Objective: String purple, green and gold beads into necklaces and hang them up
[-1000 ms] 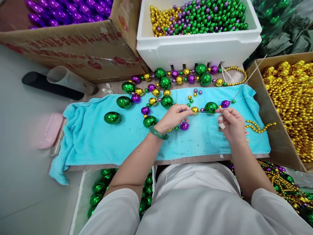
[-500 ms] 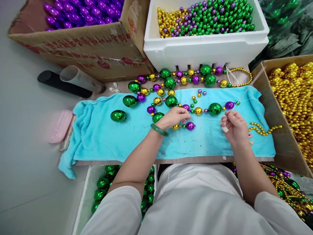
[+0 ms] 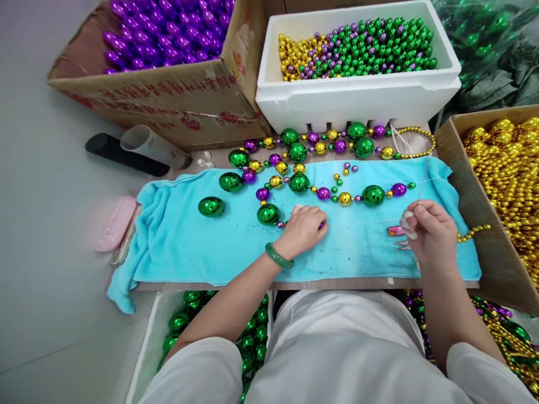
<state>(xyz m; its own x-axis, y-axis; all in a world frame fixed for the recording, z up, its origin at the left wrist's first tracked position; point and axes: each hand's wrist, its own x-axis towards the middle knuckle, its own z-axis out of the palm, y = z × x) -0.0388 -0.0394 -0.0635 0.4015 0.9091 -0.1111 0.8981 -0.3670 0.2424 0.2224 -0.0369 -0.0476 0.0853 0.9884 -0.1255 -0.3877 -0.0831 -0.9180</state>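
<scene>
Bead strand [image 3: 345, 197]: glossy green, purple and gold balls, large and small alternating, centre frame on turquoise towel [image 3: 189, 247]. Left hand [image 3: 305, 230] palm-down just below; grip cannot be told. Right hand [image 3: 429, 235] pinches clear thread [image 3: 425, 180].

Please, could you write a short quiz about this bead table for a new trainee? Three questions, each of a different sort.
1. True or false: the left hand rests on the turquoise towel.
2. What colour are the beads in the cardboard box at upper left? A) gold B) purple C) green
3. What is worn on the left wrist?
Key: 1 true; 2 B; 3 a green bracelet.
</scene>
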